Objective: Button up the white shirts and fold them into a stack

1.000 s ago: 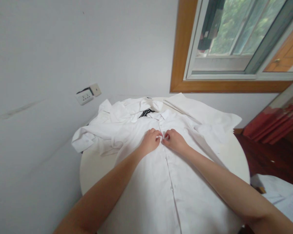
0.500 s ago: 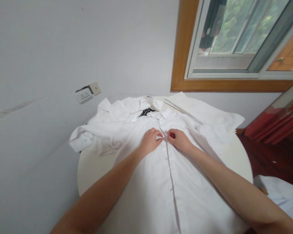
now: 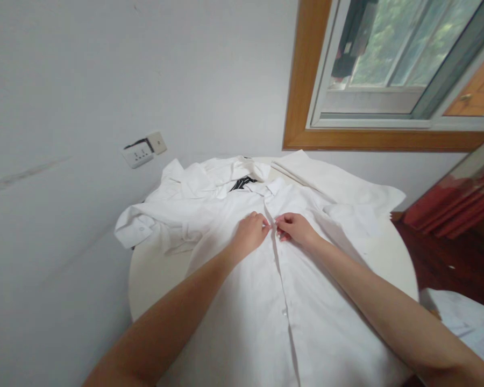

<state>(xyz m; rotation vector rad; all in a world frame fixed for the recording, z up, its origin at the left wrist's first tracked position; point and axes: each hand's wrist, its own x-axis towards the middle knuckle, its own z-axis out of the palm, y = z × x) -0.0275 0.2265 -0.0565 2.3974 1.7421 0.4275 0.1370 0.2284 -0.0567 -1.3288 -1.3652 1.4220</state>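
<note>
Tabletop (image 3: 149, 279), pale and rounded, carries a white shirt (image 3: 242, 306) spread front up. Behind the shirt, more white cloth (image 3: 197, 180) lies past its collar (image 3: 278, 187); a socket (image 3: 139, 154) is set in the wall (image 3: 210, 75) to its far left, a wood-framed window (image 3: 447, 70) to its far right. At the shirt's upper front opening, the left hand (image 3: 253, 232) is nearly closed, thumb and fingertips pinching the edge; the right hand (image 3: 295, 228), just beside it, pinches the facing edge, fingers curled.
</note>
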